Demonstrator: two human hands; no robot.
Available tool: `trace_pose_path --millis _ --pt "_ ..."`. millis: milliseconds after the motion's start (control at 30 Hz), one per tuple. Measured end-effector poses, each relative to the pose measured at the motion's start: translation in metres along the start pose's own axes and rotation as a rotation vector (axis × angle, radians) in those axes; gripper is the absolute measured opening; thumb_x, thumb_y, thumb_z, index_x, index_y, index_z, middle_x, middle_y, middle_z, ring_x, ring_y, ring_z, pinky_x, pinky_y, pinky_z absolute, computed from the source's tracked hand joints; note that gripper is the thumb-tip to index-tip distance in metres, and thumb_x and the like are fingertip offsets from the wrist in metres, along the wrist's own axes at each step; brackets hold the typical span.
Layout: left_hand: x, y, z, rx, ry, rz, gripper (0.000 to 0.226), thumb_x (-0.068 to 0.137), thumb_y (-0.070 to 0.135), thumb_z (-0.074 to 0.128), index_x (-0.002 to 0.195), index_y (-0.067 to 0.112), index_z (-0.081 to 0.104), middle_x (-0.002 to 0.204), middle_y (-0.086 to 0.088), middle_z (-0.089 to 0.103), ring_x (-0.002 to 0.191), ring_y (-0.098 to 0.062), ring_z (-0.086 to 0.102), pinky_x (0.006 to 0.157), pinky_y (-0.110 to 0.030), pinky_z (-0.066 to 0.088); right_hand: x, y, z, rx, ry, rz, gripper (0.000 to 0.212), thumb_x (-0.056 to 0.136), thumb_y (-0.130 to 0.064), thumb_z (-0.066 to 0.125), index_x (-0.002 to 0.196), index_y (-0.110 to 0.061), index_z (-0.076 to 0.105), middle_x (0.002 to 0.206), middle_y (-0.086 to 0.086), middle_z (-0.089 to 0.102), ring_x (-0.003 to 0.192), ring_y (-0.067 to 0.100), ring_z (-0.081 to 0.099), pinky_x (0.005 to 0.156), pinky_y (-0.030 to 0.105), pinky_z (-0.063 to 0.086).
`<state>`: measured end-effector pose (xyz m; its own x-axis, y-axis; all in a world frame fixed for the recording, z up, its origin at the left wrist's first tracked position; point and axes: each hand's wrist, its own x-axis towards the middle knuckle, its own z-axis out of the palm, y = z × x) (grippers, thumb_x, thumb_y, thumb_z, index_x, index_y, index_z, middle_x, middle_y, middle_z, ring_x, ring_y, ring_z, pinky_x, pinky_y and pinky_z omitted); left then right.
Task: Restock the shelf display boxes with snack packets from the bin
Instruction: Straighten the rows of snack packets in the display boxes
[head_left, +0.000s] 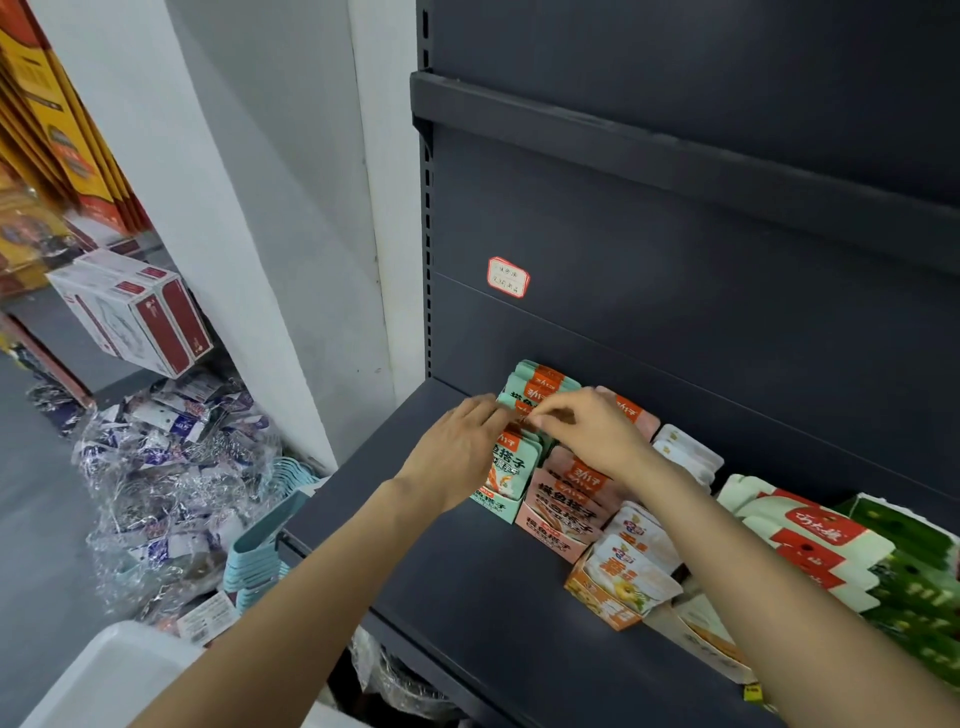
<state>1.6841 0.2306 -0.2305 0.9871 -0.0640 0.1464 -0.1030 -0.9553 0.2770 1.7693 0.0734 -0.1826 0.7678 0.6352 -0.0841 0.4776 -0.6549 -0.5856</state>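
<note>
The mint-green snack packets (537, 387) stand upright in a mint-green display box (501, 501) near the left end of the dark grey shelf (467, 582), towards its back panel, and both hands are at them. The left hand (457, 449) lies against the left side of the packets with its fingers fairly straight, the tips touching the packet tops, so its grip is spread rather than closed. The right hand (589, 431) reaches in from the right with fingers curled, thumb and fingertips pinching the top edge of a packet in the middle of the row. Just beside the green box, touching its right side, is a pink display box (558, 530) of pink packets. Further right along the shelf come an orange display box (608, 597) of white pouches, then white-and-red bags (810, 540) and green bags (914, 571) towards the right end. A red-bordered label (508, 277) is stuck on the back panel above. Left of the shelf, on the floor, sit a clear plastic bag of blue-and-white packets (171, 467), a stack of pale blue baskets (262, 551) and a white bin (111, 670) at the lower corner.
</note>
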Motion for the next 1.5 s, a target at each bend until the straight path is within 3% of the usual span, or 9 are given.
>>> trace_pose_path --millis 133,267,500,733,900,1100,1233,1367,1500 --pt "-0.011 -0.007 -0.004 -0.066 -0.013 0.008 0.038 0.099 0.034 0.04 0.136 0.024 0.042 0.136 0.005 0.045 0.122 -0.013 0.039 0.099 -0.025 0.039 0.0 0.008 -0.004 -0.05 0.263 0.054 0.021 0.093 -0.012 0.056 0.112 -0.014 0.066 0.114 0.002 0.065 0.105 0.014 0.061 0.085 0.02 0.046" --pt "-0.019 -0.015 -0.006 -0.096 -0.052 0.016 0.036 0.097 0.039 0.043 0.13 0.028 0.049 0.13 0.007 0.05 0.115 -0.01 0.044 0.093 -0.023 0.043 0.0 0.008 0.002 -0.145 0.272 0.028 0.023 0.093 -0.011 0.056 0.113 -0.015 0.065 0.122 0.002 0.055 0.111 0.015 0.055 0.085 0.022 0.047" --pt "-0.007 -0.018 -0.012 -0.077 -0.056 -0.021 0.034 0.094 0.04 0.047 0.126 0.029 0.053 0.125 0.008 0.056 0.111 -0.011 0.049 0.091 -0.027 0.047 0.006 0.007 0.01 -0.299 0.218 0.081 0.03 0.09 -0.021 0.062 0.12 -0.02 0.061 0.129 -0.004 0.041 0.115 0.012 0.05 0.071 0.017 0.042" --pt "-0.007 -0.021 -0.016 -0.11 -0.095 -0.024 0.032 0.094 0.039 0.049 0.123 0.028 0.056 0.125 0.008 0.057 0.108 -0.011 0.051 0.088 -0.026 0.048 0.016 0.007 0.017 -0.322 0.189 0.137 0.028 0.084 -0.025 0.069 0.108 -0.013 0.067 0.129 0.0 0.034 0.115 0.017 0.047 0.081 0.025 0.047" --pt "-0.007 -0.018 -0.014 -0.117 -0.085 -0.02 0.032 0.094 0.039 0.048 0.123 0.029 0.055 0.125 0.008 0.057 0.106 -0.011 0.05 0.083 -0.026 0.049 0.02 0.007 0.024 -0.328 0.222 0.166 0.009 0.084 -0.019 0.069 0.088 -0.01 0.068 0.128 0.0 0.034 0.113 0.019 0.049 0.073 0.024 0.048" --pt "-0.008 -0.02 -0.019 -0.137 -0.083 -0.028 0.032 0.094 0.038 0.049 0.125 0.029 0.054 0.126 0.008 0.055 0.109 -0.009 0.049 0.084 -0.023 0.047 0.016 0.008 0.019 -0.275 0.149 0.143 0.005 0.088 -0.016 0.065 0.086 -0.012 0.068 0.137 0.001 0.031 0.116 0.019 0.05 0.07 0.022 0.043" --pt "-0.009 -0.018 -0.022 -0.15 -0.065 -0.017 0.031 0.094 0.038 0.05 0.123 0.029 0.056 0.124 0.008 0.056 0.106 -0.008 0.048 0.082 -0.021 0.045 0.013 0.01 0.015 -0.272 0.17 0.118 0.006 0.09 -0.018 0.061 0.086 -0.014 0.063 0.135 0.0 0.036 0.113 0.018 0.052 0.073 0.024 0.045" --pt "-0.012 -0.018 -0.023 -0.118 -0.045 -0.009 0.033 0.093 0.04 0.05 0.123 0.029 0.056 0.123 0.009 0.057 0.107 -0.008 0.049 0.084 -0.02 0.043 0.009 0.011 0.011 -0.247 0.317 0.037 0.007 0.092 -0.019 0.056 0.09 -0.012 0.059 0.118 0.001 0.054 0.103 0.017 0.056 0.078 0.028 0.048" --pt "-0.009 -0.015 -0.019 -0.103 -0.077 -0.02 0.034 0.094 0.041 0.049 0.126 0.03 0.053 0.124 0.008 0.056 0.108 -0.009 0.049 0.087 -0.024 0.047 0.006 0.016 0.013 -0.271 0.294 0.004 0.007 0.092 -0.019 0.058 0.089 -0.013 0.058 0.121 -0.002 0.049 0.113 0.013 0.047 0.085 0.021 0.04"
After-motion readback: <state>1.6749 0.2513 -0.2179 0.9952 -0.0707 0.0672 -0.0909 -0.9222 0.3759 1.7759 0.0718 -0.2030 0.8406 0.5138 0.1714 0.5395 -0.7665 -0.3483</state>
